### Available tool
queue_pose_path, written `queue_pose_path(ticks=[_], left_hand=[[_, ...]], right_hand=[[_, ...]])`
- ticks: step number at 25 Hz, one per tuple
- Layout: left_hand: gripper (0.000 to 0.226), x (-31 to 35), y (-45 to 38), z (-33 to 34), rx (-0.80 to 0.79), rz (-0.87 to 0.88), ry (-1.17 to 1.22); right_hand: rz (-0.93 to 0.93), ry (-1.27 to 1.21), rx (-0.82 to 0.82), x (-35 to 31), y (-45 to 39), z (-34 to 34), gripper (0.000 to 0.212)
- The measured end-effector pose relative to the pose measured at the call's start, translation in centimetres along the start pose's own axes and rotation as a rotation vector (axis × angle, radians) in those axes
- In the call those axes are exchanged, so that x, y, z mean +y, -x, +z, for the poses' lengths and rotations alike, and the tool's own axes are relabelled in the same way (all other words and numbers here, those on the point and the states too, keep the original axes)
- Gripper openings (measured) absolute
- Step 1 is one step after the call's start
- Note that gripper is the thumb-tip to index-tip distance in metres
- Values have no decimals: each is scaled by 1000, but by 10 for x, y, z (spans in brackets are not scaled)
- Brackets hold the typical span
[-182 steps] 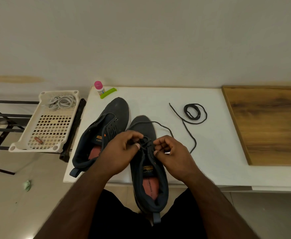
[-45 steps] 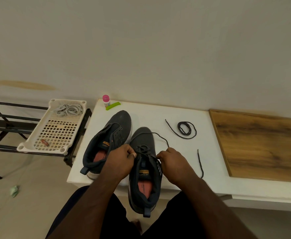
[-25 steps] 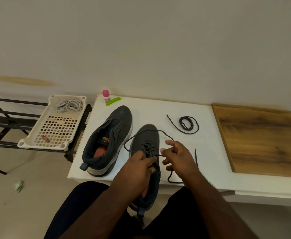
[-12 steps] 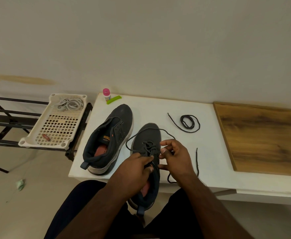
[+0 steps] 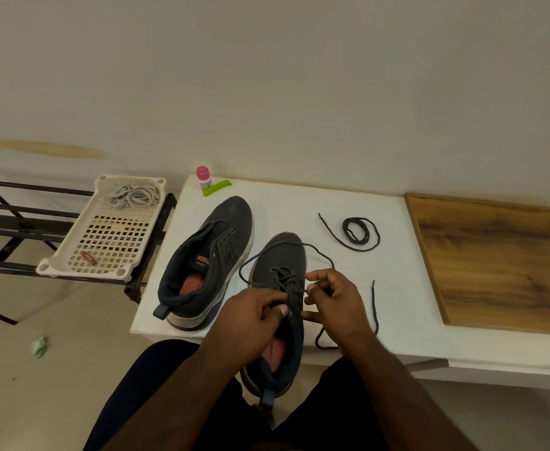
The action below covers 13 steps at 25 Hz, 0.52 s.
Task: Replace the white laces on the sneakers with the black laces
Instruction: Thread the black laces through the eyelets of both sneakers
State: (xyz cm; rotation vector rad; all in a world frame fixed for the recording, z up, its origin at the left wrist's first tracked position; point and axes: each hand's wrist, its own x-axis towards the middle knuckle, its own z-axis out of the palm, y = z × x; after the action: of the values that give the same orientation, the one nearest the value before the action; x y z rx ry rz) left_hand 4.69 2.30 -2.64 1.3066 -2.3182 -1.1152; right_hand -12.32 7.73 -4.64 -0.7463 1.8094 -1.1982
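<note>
The near shoe (image 5: 280, 288) lies on the desk (image 5: 348, 196), heel hanging over the front edge. The left hand (image 5: 254, 317) pinches the shoe's collar by the eyelets; the right hand (image 5: 335, 301) pinches the black lace (image 5: 267, 252) near its tip. The lace looks limp and light, so it is best held by the stiff tip. The spare lace (image 5: 361, 231) lies coiled further back, and the white laces (image 5: 133, 195) sit in the tray (image 5: 71, 255).

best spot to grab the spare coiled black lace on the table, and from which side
Pinch the spare black lace at its straight tail, which trails out left of the coil, coming from above. That tail lies flat and alone on the white table, so fingers close on one strand. The right hand is nearer.
</note>
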Motion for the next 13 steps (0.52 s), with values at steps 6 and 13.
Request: queue_pose_path(ticks=[6, 13], left_hand=[[13, -14, -10, -2, 130, -258, 71], [27, -11, -15, -5, 41, -188, 12]], right_hand=[[-37, 178, 34, 3, -4, 0, 23], [-100, 371, -20, -7, -6, 10, 20]])
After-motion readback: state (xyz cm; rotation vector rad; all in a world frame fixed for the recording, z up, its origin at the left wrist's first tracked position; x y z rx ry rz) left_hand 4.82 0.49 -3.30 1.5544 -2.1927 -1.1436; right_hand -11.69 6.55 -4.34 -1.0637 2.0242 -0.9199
